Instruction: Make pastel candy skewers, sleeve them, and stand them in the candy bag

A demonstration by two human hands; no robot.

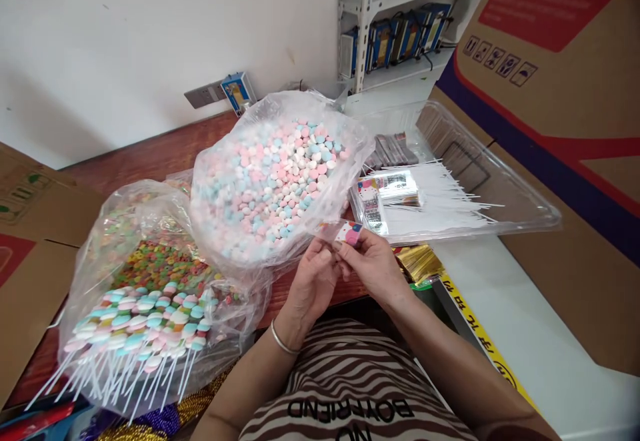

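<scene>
My right hand (pixel 377 264) pinches a small clear printed packet (pixel 347 232) with a red, blue and white pattern. Beside it, my left hand (pixel 314 281), with a bangle at the wrist, has its fingers closed at the packet's left end. Just beyond both hands lies a big clear bag of pink, blue and white candies (pixel 295 174). To the right, a plastic tray (pixel 543 218) holds white sticks (pixel 440 194) and stacked printed packets (pixel 370 204). Candy skewers on white sticks (pixel 145 321) lie at the left on a bag of colourful ring candies (pixel 160 264).
Cardboard boxes stand at the right (pixel 550 128) and left (pixel 35 241). Gold ties (pixel 423 264) lie under the tray's front edge. Behind are a white shelf (pixel 367 21) with blue boxes and a wall socket (pixel 203 96). Purple and gold beads (pixel 160 421) are at the lower left.
</scene>
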